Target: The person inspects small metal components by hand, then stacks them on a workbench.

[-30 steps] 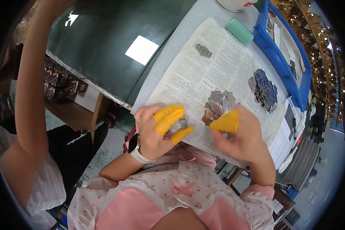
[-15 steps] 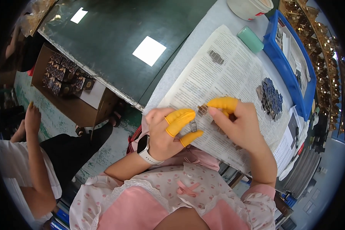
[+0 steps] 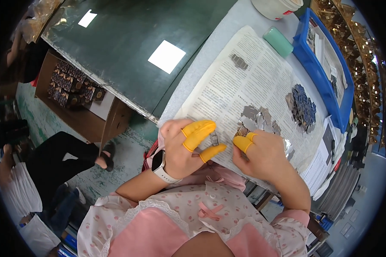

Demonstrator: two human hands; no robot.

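Note:
My left hand (image 3: 179, 147), with yellow finger cots and a white-banded watch on the wrist, pinches a small clear-grey metal piece (image 3: 214, 138) between thumb and fingers. To its right, my right hand (image 3: 261, 153) is low over the newspaper (image 3: 214, 96), its cot-covered fingers curled toward the thumb. Whatever those fingertips hold, if anything, is hidden. Just beyond them lies a loose spread of flat silvery-brown pieces (image 3: 259, 118). Farther right is a heap of dark blue-grey pieces (image 3: 303, 109). A small grey cluster of pieces (image 3: 239, 61) rests near the newspaper's far end.
A blue tray (image 3: 302, 43) runs along the right, beside a green cylinder (image 3: 278, 41) and a white tub (image 3: 275, 7). Papers with a black pen (image 3: 333, 145) lie at the right edge. At left are a dark green tabletop (image 3: 116, 38), an open carton (image 3: 111, 122) and another seated person (image 3: 25, 180).
My right hand has drawn back from the left hand, moving right and nearer me, uncovering the silvery pieces. My left hand keeps its piece. The person at left has leaned away.

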